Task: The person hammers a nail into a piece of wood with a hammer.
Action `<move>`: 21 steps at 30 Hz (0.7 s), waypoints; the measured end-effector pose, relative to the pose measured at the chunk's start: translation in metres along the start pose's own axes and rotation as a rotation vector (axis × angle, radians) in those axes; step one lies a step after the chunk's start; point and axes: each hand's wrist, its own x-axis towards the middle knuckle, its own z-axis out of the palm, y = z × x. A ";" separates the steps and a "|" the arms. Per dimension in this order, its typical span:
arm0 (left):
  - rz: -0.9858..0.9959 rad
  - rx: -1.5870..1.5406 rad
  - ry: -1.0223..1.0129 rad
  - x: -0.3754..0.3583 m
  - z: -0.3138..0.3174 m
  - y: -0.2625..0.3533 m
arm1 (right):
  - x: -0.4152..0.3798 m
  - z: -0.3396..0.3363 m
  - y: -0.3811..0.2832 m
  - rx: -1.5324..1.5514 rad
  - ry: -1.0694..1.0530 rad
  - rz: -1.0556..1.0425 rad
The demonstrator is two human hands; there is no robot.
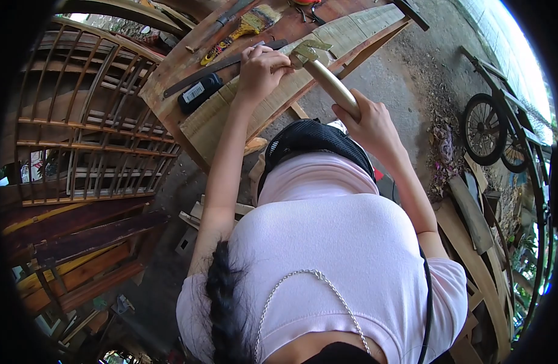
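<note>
One hammer (330,85) clamped in your right hand (374,124); left hand (262,70), grip unclear. Board (351,31) seems mid-work; remainder not shown.

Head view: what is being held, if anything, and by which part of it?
The hammer, by the end of its handle, in the right hand. Whether the left hand, fingers bunched beside the hammer's head, pinches anything cannot be told.

End of handle (332,87) hidden in right hand (372,124); label (193,93) print too small.
</note>
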 end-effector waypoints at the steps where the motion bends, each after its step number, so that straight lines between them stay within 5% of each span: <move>1: 0.000 -0.024 0.007 0.000 0.000 0.000 | 0.002 0.003 0.003 0.007 0.005 -0.005; 21: 0.013 -0.005 0.011 0.001 0.000 0.001 | 0.002 -0.002 0.000 0.037 0.009 0.011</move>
